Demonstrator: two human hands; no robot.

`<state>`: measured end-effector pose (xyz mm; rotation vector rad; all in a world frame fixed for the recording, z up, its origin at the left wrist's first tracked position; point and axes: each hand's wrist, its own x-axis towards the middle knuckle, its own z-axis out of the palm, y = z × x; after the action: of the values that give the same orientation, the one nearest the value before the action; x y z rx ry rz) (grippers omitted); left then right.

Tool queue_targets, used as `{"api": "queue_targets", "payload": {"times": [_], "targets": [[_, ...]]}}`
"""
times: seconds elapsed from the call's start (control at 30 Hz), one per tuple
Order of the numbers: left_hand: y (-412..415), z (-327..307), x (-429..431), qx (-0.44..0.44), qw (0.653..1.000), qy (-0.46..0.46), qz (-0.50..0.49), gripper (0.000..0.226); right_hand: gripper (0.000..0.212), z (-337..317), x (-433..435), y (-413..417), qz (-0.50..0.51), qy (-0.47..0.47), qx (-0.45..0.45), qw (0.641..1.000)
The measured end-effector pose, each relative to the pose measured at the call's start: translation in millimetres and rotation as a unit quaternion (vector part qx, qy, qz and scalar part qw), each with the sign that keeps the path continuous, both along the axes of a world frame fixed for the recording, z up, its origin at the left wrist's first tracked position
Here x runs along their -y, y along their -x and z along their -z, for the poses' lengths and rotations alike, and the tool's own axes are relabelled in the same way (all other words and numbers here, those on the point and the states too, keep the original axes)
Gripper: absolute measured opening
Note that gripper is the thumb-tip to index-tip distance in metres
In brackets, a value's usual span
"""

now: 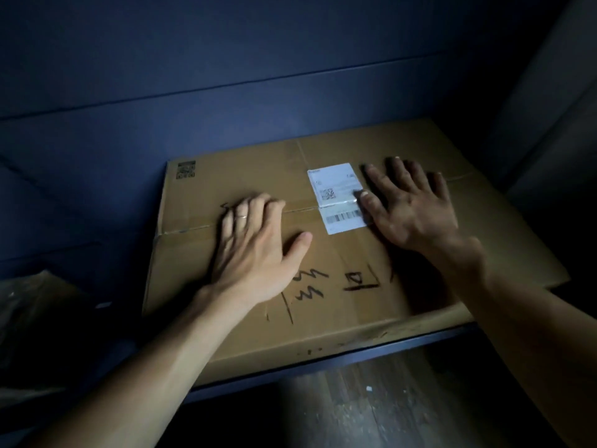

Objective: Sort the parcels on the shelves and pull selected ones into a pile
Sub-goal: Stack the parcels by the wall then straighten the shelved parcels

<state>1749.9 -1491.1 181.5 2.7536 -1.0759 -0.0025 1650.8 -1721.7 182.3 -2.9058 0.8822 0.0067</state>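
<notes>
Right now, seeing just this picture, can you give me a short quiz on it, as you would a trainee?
1. True or false: the left hand and right hand both lie flat on the box.
2. Which hand's thumb touches the label? A left, B right, C neither.
3. Fill in: the ring is on the ___ hand.
Key: 1 true; 2 B; 3 left.

The box (339,318) lies on the shelf (80,205). On it rest the left hand (255,247), left of the label (339,198), and the right hand (410,208), touching the label's right edge. A bag (35,305) lies left of the box
</notes>
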Motion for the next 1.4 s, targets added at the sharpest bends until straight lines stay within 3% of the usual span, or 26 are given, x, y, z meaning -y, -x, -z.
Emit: {"api": "queue_targets", "payload": {"times": [0.1,0.33,0.47,0.63,0.97,1.23,1.4], "targets": [[-5,-1,4,-0.009,1.0,0.012,-0.025,0.08,0.065,0,28,3,0.006,0.001,-0.003,1.0],[-15,3,40,-0.008,0.995,-0.052,-0.085,0.089,0.062,4,37,5,0.005,-0.011,0.026,1.0],[-18,9,39,0.006,0.994,-0.061,-0.087,0.089,0.073,6,39,3,-0.003,-0.006,0.023,1.0],[-19,9,42,0.01,0.994,-0.064,-0.088,0.091,0.068,9,39,-3,0.0,0.019,0.019,1.0],[-19,8,40,0.006,0.994,-0.055,-0.091,0.079,0.067,8,39,-2,0.011,0.003,0.062,0.998],[-9,9,34,0.013,0.995,-0.051,-0.083,0.083,0.064,15,34,6,0.048,0.04,0.073,0.995],[-6,2,25,-0.01,0.997,0.004,-0.072,0.083,0.061,6,31,12,0.075,0.018,0.112,0.991]]}}
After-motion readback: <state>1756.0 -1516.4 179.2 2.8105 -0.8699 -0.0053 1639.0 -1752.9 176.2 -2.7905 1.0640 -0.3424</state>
